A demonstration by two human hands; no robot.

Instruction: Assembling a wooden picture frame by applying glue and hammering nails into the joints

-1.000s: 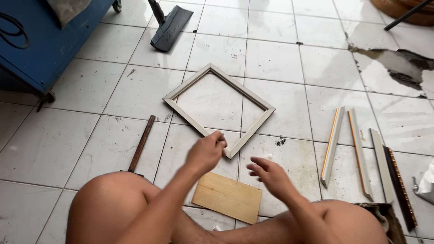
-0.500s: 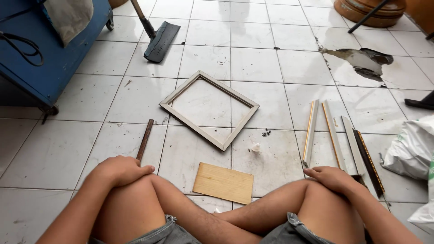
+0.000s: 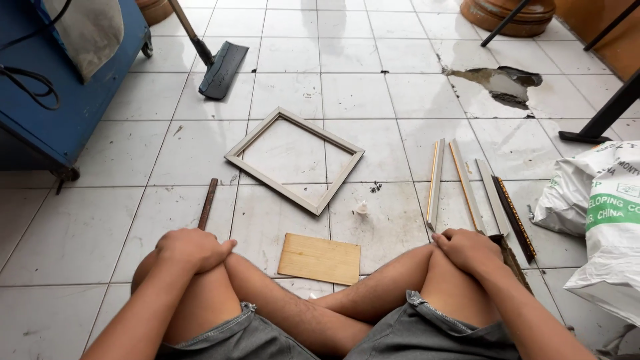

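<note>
Both hands are empty: the left hand [image 3: 192,249] lies curled over the left knee and the right hand [image 3: 470,249] is draped over the right knee. Between the crossed legs a thin plywood rectangle [image 3: 320,259] lies flat on the tiled floor [image 3: 80,227]. Beyond it sits the pale wooden frame [image 3: 295,160], with loose moulding strips [image 3: 467,190] just beside the right hand.

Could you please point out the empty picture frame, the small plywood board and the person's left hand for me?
Picture frame [image 3: 248,143], head view, on its upper left rail.
Plywood board [image 3: 320,259], head view, middle of its face.
Left hand [image 3: 192,248], head view, back of the hand.
</note>
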